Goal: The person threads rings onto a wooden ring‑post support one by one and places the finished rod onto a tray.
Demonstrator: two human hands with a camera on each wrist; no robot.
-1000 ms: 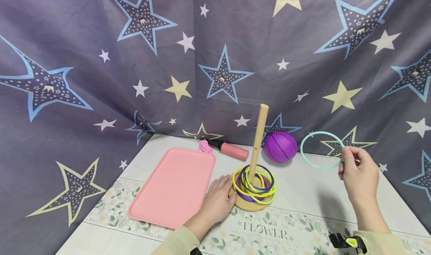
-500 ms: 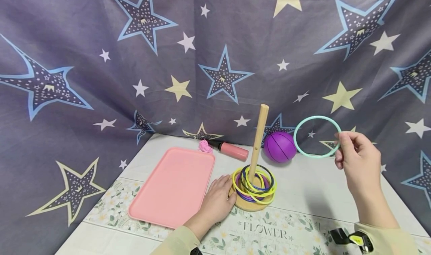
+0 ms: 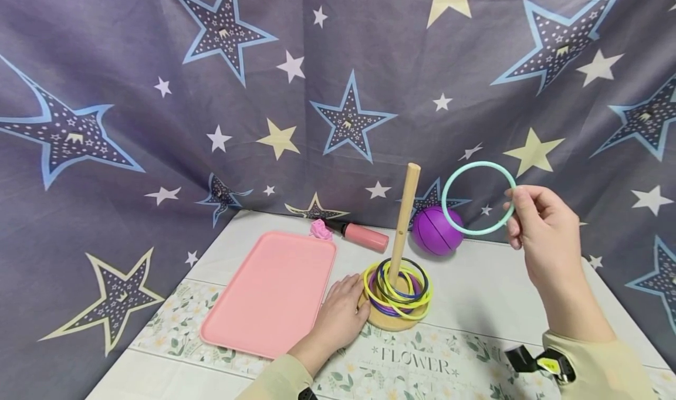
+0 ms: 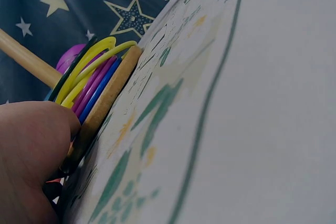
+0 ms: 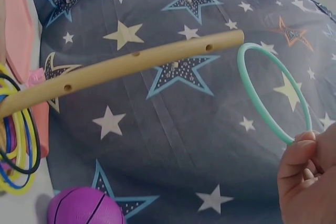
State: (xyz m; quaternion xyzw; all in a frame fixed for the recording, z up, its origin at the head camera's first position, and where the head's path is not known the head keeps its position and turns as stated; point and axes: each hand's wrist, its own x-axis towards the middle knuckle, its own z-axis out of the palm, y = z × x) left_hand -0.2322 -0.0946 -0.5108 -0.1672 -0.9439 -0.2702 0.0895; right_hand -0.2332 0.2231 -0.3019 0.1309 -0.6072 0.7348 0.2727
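In the head view, my right hand (image 3: 549, 233) pinches a mint-green ring (image 3: 482, 164) at its right edge. The ring is raised off the table, right of a wooden peg (image 3: 406, 212); the right wrist view shows the ring's upper edge close to the peg's tip. Several yellow, blue, purple and black rings (image 3: 391, 299) lie loosely stacked round the peg's foot on its round wooden base (image 3: 393, 322). My left hand (image 3: 340, 315) rests at the left edge of this base, fingers extended and thumb touching it. Part of the base is hidden by the rings.
Left of the peg lies a pink tray (image 3: 271, 294). Behind are a pink hand pump (image 3: 367, 237), a small pink item (image 3: 320, 230) and a purple ball (image 3: 436, 231). A star-patterned curtain (image 3: 237, 124) hangs along the table's back edge.
My right hand has lifted the mint-green ring and moved it left, closer to the peg; it now overlaps the ball in the head view. The left hand has stayed put.
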